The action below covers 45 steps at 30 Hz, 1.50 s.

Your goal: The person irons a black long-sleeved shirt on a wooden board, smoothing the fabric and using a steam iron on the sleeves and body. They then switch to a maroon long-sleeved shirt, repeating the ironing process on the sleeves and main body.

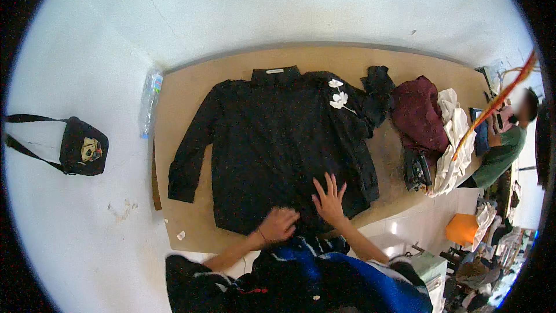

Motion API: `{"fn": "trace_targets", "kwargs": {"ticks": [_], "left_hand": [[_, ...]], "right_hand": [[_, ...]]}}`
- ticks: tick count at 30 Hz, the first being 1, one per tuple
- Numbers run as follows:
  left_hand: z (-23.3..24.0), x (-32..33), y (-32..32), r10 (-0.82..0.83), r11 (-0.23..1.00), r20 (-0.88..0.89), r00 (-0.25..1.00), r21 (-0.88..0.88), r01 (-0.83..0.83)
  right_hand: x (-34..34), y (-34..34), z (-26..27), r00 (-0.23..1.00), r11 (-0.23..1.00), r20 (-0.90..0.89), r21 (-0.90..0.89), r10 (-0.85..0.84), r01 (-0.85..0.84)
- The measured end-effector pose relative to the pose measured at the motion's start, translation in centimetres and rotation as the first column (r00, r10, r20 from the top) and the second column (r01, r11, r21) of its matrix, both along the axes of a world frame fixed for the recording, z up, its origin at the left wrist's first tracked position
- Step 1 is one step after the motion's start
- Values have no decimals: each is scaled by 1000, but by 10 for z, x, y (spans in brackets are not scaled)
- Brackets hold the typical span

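Observation:
A black long-sleeved shirt (265,139) lies spread on the tan-covered table (399,208), collar away from me. White flower designs (339,99) mark its upper right part. My right hand (331,203) rests on the lower front with its fingers spread and holds nothing. Near the hem is my left hand (280,224), blurred, its fingers curled; whether cloth is pinched in it cannot be told. Bunched black cloth (377,91) lies by the shirt's right shoulder, and I cannot tell if it is the sleeve.
Maroon cloth (419,113), white cloth (454,143) and a dark clothes iron (417,171) crowd the table's right side. An orange cord (495,106) hangs there. A person (499,156) is beyond. A plastic bottle (150,100) is by the left edge; a black bag (82,145) hangs farther left.

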State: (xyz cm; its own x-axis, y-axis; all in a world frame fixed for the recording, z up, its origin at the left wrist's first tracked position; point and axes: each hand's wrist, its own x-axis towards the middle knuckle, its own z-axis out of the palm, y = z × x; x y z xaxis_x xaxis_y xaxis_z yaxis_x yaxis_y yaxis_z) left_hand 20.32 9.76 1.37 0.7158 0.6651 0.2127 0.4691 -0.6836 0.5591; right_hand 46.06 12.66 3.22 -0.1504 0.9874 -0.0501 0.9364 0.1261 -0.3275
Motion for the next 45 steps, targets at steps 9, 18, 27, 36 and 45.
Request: {"fn": "trace_targets", "kwargs": {"ticks": [9, 18, 27, 36, 45], "left_hand": [[14, 24, -45, 14, 937, -74, 997, -348, -39], [78, 153, 163, 153, 982, 219, 964, -145, -123], [33, 396, 348, 295, 953, -84, 952, 95, -287], [39, 370, 397, 350, 889, 367, 862, -421, -182], [74, 47, 295, 734, 611, 516, -442, -786, 96]], "right_hand": [[33, -57, -27, 994, 992, -8, -66, -110, 109], [57, -55, -26, 995, 984, -99, -178, 0, -18], [111, -20, -19, 869, 702, -446, -548, 214, -455], [129, -1, -31, 812, 529, -505, -621, 294, -578], [113, -1, -25, 790, 515, -498, -601, 357, -612]]}}
